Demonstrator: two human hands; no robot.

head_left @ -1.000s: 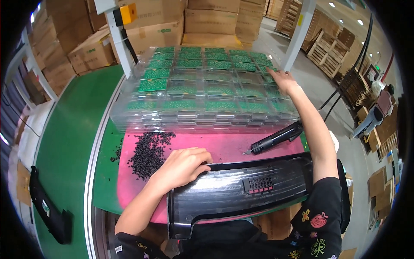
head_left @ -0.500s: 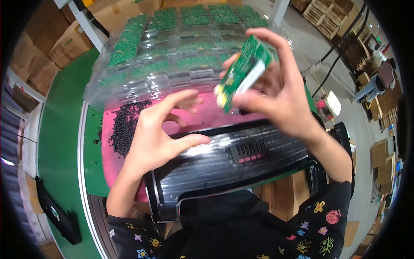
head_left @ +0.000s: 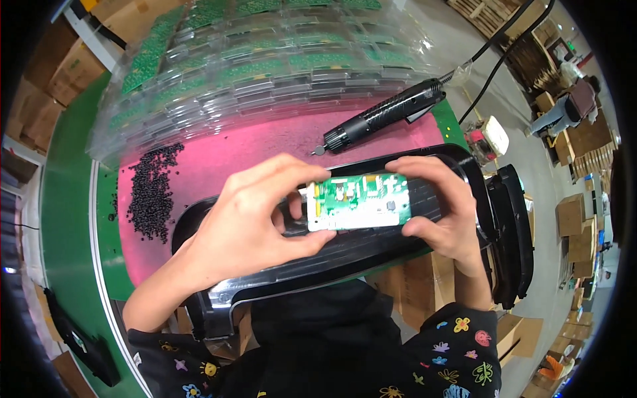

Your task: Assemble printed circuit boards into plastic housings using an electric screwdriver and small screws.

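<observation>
Green circuit board (head_left: 367, 192), perhaps white-patched, and flower-patterned black sleeves (head_left: 446, 355)

Looks like an electronics assembly workshop on a factory floor, judging by clear plastic trays (head_left: 212, 114) of green circuit boards (head_left: 147, 56), a corded electric screwdriver (head_left: 388, 116) and a heap of small black parts (head_left: 151, 196) on a pink work mat (head_left: 259, 140), with cardboard boxes (head_left: 76, 69) and wooden pallets (head_left: 484, 16) beyond.

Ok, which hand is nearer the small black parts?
Left: the left hand is right of the black parts; the right hand is farther off, at the circuit board's right end.
</observation>
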